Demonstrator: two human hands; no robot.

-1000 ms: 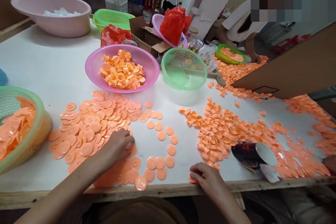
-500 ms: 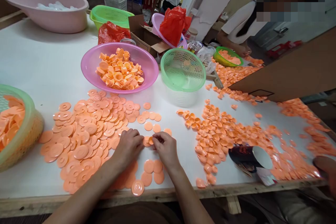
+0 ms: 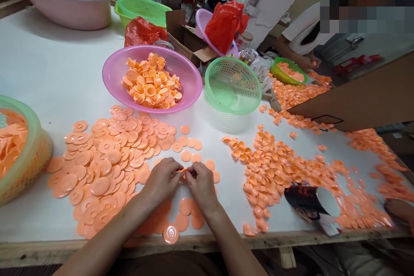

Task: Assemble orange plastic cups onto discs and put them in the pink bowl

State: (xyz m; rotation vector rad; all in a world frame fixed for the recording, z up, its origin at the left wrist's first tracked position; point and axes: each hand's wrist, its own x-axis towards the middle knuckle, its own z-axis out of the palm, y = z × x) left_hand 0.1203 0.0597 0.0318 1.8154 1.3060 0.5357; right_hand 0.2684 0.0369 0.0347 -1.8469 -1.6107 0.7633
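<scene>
My left hand [image 3: 164, 177] and my right hand [image 3: 201, 184] meet near the front middle of the table, fingertips pinched on a small orange plastic piece [image 3: 183, 173]. Most of that piece is hidden by the fingers, so its exact shape does not show. Left of my hands spreads a heap of flat orange discs [image 3: 106, 159] with ring marks. A few loose discs [image 3: 185, 207] lie between my wrists. To the right is a pile of small orange cup-shaped pieces [image 3: 270, 166].
Behind my hands stand a pink basin [image 3: 111, 78] of joined orange pieces and a green basket [image 3: 233, 110]. Another green basket [image 3: 42, 155] of orange parts is at left. A dark paper cup [image 3: 302, 198] lies right. A co-worker's hands [image 3: 307, 59] are at the far right.
My hands have come together, and the orange piece is now pinched between both sets of fingertips. Earlier my right fingers held a small piece by a disc. The view has shifted slightly.
</scene>
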